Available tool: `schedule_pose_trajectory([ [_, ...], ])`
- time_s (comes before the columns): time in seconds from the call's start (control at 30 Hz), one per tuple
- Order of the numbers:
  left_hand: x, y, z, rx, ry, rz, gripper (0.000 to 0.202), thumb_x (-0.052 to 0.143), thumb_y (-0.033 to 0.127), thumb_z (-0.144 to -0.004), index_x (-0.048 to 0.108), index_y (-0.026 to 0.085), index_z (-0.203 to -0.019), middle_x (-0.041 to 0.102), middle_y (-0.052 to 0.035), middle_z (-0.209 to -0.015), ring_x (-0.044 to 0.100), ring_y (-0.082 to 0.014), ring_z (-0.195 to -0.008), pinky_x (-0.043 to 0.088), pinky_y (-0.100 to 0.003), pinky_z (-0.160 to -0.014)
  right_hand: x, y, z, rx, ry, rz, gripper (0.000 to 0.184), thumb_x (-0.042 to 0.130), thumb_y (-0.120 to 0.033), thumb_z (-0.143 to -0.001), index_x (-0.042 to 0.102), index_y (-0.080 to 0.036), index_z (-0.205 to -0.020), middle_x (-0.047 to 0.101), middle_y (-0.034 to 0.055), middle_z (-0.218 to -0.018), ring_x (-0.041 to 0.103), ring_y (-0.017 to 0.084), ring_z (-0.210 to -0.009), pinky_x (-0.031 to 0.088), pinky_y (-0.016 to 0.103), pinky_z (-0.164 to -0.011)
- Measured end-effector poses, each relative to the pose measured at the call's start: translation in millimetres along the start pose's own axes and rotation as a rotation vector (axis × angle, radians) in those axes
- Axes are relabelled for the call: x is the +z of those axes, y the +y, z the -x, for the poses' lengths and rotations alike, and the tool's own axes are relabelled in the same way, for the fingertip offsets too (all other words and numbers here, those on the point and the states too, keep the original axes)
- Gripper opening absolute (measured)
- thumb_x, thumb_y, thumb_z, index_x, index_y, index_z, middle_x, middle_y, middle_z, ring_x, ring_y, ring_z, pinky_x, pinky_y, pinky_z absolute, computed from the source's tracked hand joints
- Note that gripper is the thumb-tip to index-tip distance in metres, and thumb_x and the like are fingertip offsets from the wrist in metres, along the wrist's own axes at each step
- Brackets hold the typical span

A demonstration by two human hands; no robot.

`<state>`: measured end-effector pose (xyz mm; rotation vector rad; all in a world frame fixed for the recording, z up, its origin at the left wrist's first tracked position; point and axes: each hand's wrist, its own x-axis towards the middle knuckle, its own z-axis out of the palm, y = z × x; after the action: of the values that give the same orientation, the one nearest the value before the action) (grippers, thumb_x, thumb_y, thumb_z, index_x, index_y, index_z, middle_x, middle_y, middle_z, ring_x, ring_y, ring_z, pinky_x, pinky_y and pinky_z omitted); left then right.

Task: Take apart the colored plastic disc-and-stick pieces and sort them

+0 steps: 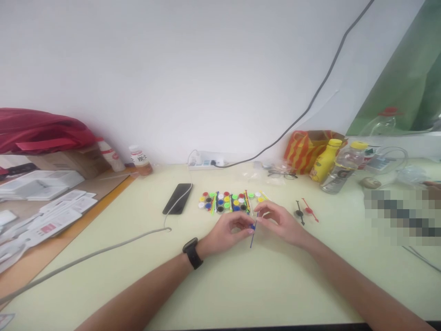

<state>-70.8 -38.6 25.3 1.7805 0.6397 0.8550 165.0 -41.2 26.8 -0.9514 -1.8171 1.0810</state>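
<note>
My left hand point(230, 232) and my right hand point(279, 221) meet over the pale green table point(206, 285). Their fingertips pinch a thin blue stick point(252, 236) with a small blue cap on its upper end. The stick hangs down toward me. Just beyond the hands lies a row of small coloured caps and sticks point(230, 202). To the right of my right hand lie a black stick with a cap point(299, 213) and a red stick with a cap point(309, 210). A black watch point(192, 252) sits on my left wrist.
A black phone point(178, 198) with a white cable point(103, 250) lies left of the caps. A power strip point(206, 160), glasses point(281, 174), bottles point(339, 172) and an orange striped bag point(303, 149) line the wall. Papers and boxes point(44, 202) and a red bag point(41, 131) are at the left.
</note>
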Motion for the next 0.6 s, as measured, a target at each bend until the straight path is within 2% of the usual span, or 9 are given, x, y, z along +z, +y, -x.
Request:
schedule_pose_trajectory([
  [0.1, -1.5, -6.6, -1.6, -0.061, 0.082, 0.11, 0.031, 0.079, 0.032, -0.087, 0.071, 0.016, -0.112, 0.072, -0.0103, -0.106, 0.07, -0.0208, -0.096, 0.057, -0.037, -0.092, 1.1, 2.5, 2.4, -0.079, 0.093, 0.133, 0.035, 0.062, -0.042, -0.097, 0.06, -0.029, -0.129, 0.056, 0.0044, -0.099, 0.055, 0.02, -0.089, 0.049, 0.036, -0.084],
  [0.23, -3.7, -9.5, -3.4, -0.124, 0.163, 0.229, 0.031, 0.084, 0.031, -0.082, 0.07, 0.015, -0.104, 0.073, -0.0081, -0.101, 0.072, -0.0193, -0.092, 0.059, -0.034, -0.087, 7.6, 2.9, 6.1, -0.097, 0.066, 0.045, 0.06, 0.056, -0.041, -0.101, 0.033, -0.034, -0.155, 0.05, 0.0013, -0.093, 0.051, 0.017, -0.079, 0.047, 0.034, -0.078],
  [0.3, -4.2, -9.1, -3.9, -0.144, 0.178, 0.259, 0.03, 0.086, 0.031, -0.08, 0.071, 0.014, -0.1, 0.074, -0.0079, -0.099, 0.072, -0.019, -0.09, 0.059, -0.034, -0.086, 10.3, 2.6, 7.1, -0.081, 0.072, -0.004, 0.063, 0.056, -0.042, -0.101, 0.028, -0.034, -0.157, 0.051, 0.0012, -0.096, 0.051, 0.017, -0.078, 0.046, 0.034, -0.076],
  [0.37, -4.5, -8.6, -4.0, -0.159, 0.186, 0.281, 0.031, 0.087, 0.03, -0.079, 0.071, 0.014, -0.099, 0.075, -0.0082, -0.098, 0.073, -0.0192, -0.089, 0.059, -0.034, -0.086, 10.5, 2.6, 7.2, -0.046, 0.062, -0.02, 0.04, 0.053, -0.046, -0.102, 0.052, -0.03, -0.138, 0.052, 0.0011, -0.092, 0.05, 0.016, -0.075, 0.043, 0.033, -0.073],
  [0.4, -4.6, -8.5, -4.0, -0.164, 0.193, 0.289, 0.031, 0.087, 0.03, -0.078, 0.071, 0.013, -0.098, 0.075, -0.0083, -0.097, 0.073, -0.0192, -0.089, 0.059, -0.034, -0.087, 9.5, 2.8, 6.9, -0.016, 0.023, -0.024, 0.032, 0.048, -0.049, -0.103, 0.065, -0.025, -0.116, 0.052, 0.001, -0.086, 0.049, 0.016, -0.072, 0.042, 0.033, -0.071],
  [0.43, -4.7, -8.6, -4.0, -0.166, 0.204, 0.293, 0.031, 0.088, 0.03, -0.078, 0.071, 0.013, -0.097, 0.075, -0.0082, -0.097, 0.073, -0.0191, -0.089, 0.059, -0.034, -0.086, 7.9, 3.2, 6.4, 0.018, -0.031, -0.033, 0.043, 0.043, -0.052, -0.105, 0.067, -0.021, -0.088, 0.05, 0.0008, -0.077, 0.046, 0.015, -0.067, 0.039, 0.033, -0.068],
  [0.5, -5.2, -8.6, -3.9, -0.165, 0.226, 0.292, 0.031, 0.089, 0.03, -0.076, 0.071, 0.013, -0.095, 0.075, -0.0078, -0.095, 0.073, -0.0188, -0.087, 0.06, -0.033, -0.085, 4.5, 4.1, 5.1, 0.071, -0.135, -0.065, 0.065, 0.034, -0.056, -0.106, 0.047, -0.019, -0.054, 0.039, -0.0005, -0.059, 0.038, 0.013, -0.057, 0.034, 0.033, -0.061],
  [0.53, -5.4, -8.5, -3.8, -0.165, 0.228, 0.287, 0.031, 0.089, 0.03, -0.076, 0.071, 0.013, -0.095, 0.076, -0.0078, -0.095, 0.073, -0.0187, -0.087, 0.06, -0.033, -0.084, 3.2, 4.3, 4.4, 0.08, -0.156, -0.083, 0.068, 0.034, -0.057, -0.106, 0.04, -0.02, -0.049, 0.035, -0.0013, -0.055, 0.035, 0.013, -0.054, 0.032, 0.033, -0.059],
  [0.6, -5.7, -7.7, -3.5, -0.167, 0.215, 0.275, 0.031, 0.088, 0.031, -0.077, 0.071, 0.013, -0.096, 0.076, -0.0082, -0.096, 0.074, -0.0189, -0.087, 0.06, -0.033, -0.084, 2.7, 3.7, 3.0, 0.072, -0.115, -0.119, 0.062, 0.044, -0.057, -0.103, 0.042, -0.02, -0.054, 0.037, -0.002, -0.056, 0.035, 0.012, -0.055, 0.031, 0.032, -0.058],
])
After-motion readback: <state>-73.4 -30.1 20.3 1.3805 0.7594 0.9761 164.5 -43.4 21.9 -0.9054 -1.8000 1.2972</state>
